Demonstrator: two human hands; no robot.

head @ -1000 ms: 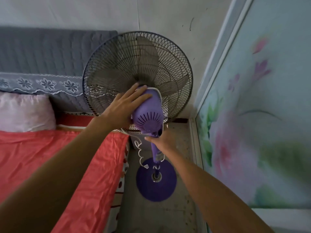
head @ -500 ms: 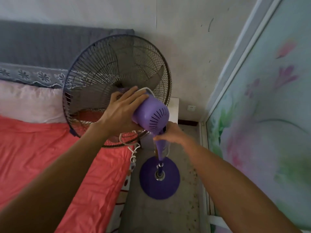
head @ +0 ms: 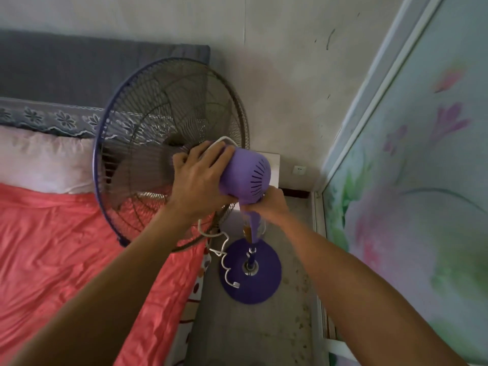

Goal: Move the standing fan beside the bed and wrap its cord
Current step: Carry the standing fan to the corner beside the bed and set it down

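A purple standing fan (head: 247, 175) stands in the narrow gap between the bed (head: 79, 260) and the wall. Its round base (head: 264, 286) rests on the floor, and its wire cage (head: 148, 128) faces over the bed. My left hand (head: 198, 180) grips the front of the purple motor housing, against the back of the cage. Just below the housing, my right hand (head: 266, 206) is closed around the neck of the pole. A white cord (head: 223, 257) hangs in kinked loops from the head, its plug lying on the base.
The bed has a coral sheet, a pink pillow (head: 39, 159) and a grey headboard (head: 79, 67). A white bedside cabinet (head: 274, 167) and a wall socket (head: 299, 170) sit behind the fan. A flowered sliding door (head: 409, 180) closes the right side of the floor strip.
The fan head has turned left, so the cage now faces over the bed. The cord has dropped lower, with its plug on the base. Both hands keep their hold.
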